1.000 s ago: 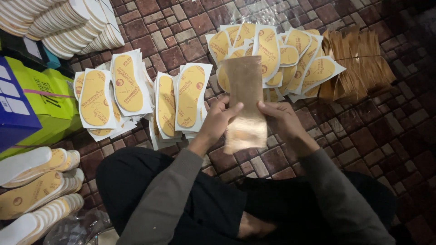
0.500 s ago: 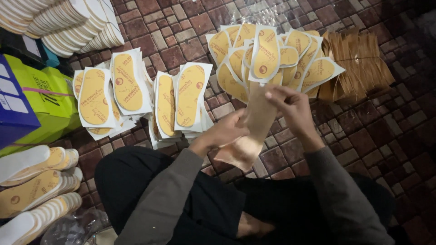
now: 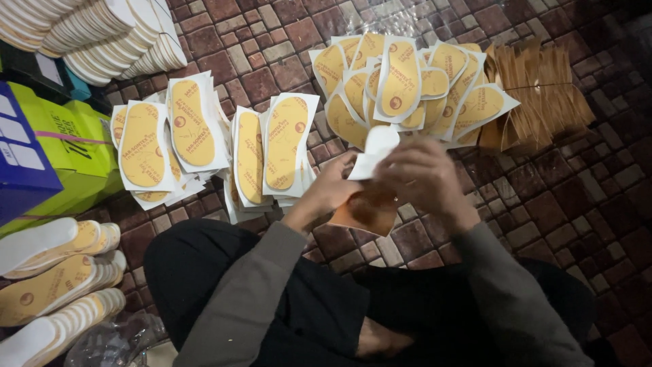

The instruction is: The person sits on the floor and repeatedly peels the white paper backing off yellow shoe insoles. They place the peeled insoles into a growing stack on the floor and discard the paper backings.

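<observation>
My left hand (image 3: 331,192) grips a brown paper sleeve (image 3: 367,211) held low over my lap. My right hand (image 3: 424,178) pinches a white insole (image 3: 375,149) whose rounded end sticks up above the sleeve's top. Just beyond both hands lies a fanned pile of yellow insoles on white backing (image 3: 401,85). To the left of my hands, more yellow insoles (image 3: 285,143) lie in neat stacks on the brick floor.
A bundle of brown paper sleeves (image 3: 543,92) lies at the right. Stacked white insoles (image 3: 95,41) fill the top left, with green and blue boxes (image 3: 47,146) below them. More insoles (image 3: 47,285) lie at the lower left. A clear plastic bag (image 3: 112,343) sits near my knee.
The brown sleeve has come down from upright in front of me to low by my lap. My right hand reached to the pile and now holds a white insole at the sleeve.
</observation>
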